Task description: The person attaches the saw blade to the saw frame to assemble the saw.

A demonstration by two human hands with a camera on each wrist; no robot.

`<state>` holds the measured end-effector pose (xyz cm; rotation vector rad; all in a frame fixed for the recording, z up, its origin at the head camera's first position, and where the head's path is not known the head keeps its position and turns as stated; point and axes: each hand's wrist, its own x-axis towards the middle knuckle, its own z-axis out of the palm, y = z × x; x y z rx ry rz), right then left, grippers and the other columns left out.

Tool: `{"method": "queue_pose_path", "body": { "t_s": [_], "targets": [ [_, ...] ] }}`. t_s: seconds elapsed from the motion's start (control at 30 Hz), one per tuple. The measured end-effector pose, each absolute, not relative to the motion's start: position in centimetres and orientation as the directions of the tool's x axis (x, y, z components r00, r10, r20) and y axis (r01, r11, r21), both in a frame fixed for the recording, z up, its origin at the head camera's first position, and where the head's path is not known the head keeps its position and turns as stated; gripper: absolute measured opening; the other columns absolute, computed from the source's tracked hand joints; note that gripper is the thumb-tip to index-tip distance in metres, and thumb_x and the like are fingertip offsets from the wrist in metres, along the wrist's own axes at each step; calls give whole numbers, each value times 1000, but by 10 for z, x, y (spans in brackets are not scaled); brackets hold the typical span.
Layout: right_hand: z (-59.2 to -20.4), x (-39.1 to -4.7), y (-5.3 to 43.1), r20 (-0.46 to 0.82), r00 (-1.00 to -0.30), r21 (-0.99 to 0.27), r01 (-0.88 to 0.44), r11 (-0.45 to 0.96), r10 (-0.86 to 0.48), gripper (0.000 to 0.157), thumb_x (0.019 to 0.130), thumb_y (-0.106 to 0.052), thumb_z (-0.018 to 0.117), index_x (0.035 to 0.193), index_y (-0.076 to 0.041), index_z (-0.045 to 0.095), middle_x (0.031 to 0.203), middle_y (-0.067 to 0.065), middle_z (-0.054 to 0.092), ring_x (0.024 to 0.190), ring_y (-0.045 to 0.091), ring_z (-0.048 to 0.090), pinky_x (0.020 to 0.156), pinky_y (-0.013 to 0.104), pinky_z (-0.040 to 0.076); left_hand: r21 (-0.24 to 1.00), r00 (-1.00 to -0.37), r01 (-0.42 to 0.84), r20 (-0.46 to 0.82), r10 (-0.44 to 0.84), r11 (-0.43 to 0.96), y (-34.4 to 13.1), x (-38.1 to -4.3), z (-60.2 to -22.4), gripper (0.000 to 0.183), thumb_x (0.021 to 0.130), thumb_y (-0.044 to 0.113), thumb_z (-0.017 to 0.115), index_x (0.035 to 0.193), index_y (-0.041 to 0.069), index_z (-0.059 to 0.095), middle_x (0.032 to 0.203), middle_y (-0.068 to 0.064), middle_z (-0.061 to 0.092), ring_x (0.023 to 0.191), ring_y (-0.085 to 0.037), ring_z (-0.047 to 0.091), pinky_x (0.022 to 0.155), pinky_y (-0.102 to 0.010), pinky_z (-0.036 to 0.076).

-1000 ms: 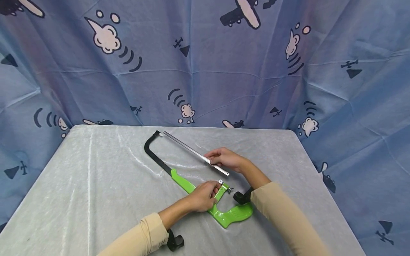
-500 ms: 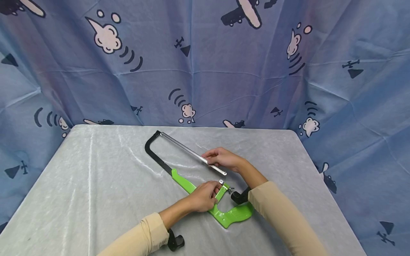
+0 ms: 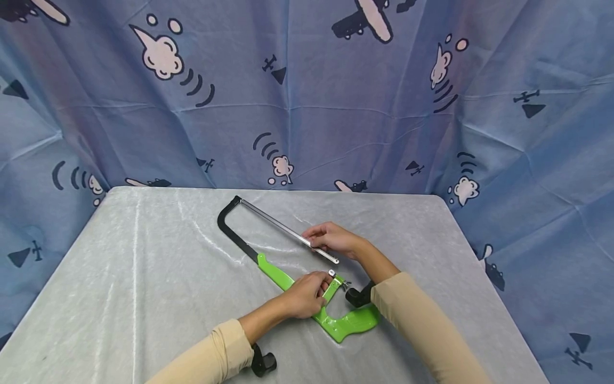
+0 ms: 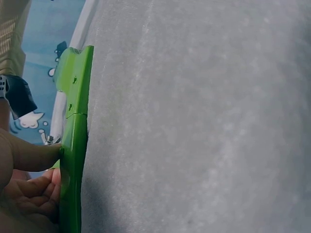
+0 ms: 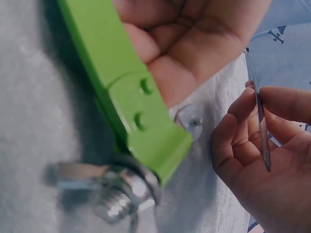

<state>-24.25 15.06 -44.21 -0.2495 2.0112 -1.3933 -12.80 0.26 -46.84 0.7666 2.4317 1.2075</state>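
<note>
A green and black hacksaw frame (image 3: 275, 275) lies slantwise on the table, its black curved end away from me. My left hand (image 3: 304, 295) grips its green front arm, just below the blade pin and wing nut (image 5: 121, 194). Between thumb and fingers, my right hand (image 3: 333, 238) pinches a silver hacksaw blade (image 3: 275, 221) near its near end. The blade's far end meets the tip of the black arm; whether it is hooked there is too small to tell. Its near end, with a hole, stands apart from the pin by the wing nut.
A grey cloth covers the table (image 3: 168, 298). Behind it hangs a blue curtain (image 3: 316, 96) printed with planes and clouds. Black wrist mounts (image 3: 264, 361) sit on both forearms, the right one close above the green handle (image 3: 355, 320).
My right hand has shifted the blade slightly left, so its far end now meets the black arm's tip. The left hand and the frame have stayed in place.
</note>
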Motion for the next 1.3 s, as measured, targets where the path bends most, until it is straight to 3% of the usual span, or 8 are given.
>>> {"method": "queue_pose_path", "body": {
  "t_s": [1.03, 1.3],
  "targets": [
    [-446, -240, 146, -406, -757, -882, 178, 436, -512, 36, 97, -4, 55, 130, 6, 59, 89, 7, 65, 72, 11, 57, 62, 22, 42, 793, -799, 341, -39, 600, 505, 3, -128, -470, 27, 83, -5, 69, 107, 3, 59, 90, -2, 55, 77, -5, 48, 72, -20, 42],
    [-450, -241, 145, -397, -766, -866, 130, 482, -506, 33, 95, -2, 56, 127, 5, 61, 91, 5, 65, 75, 11, 57, 65, 23, 43, 798, -795, 345, -31, 605, 495, 1, -128, -468, 28, 82, -6, 69, 108, 0, 59, 91, -4, 56, 79, -9, 52, 72, -21, 42]
  ]
}}
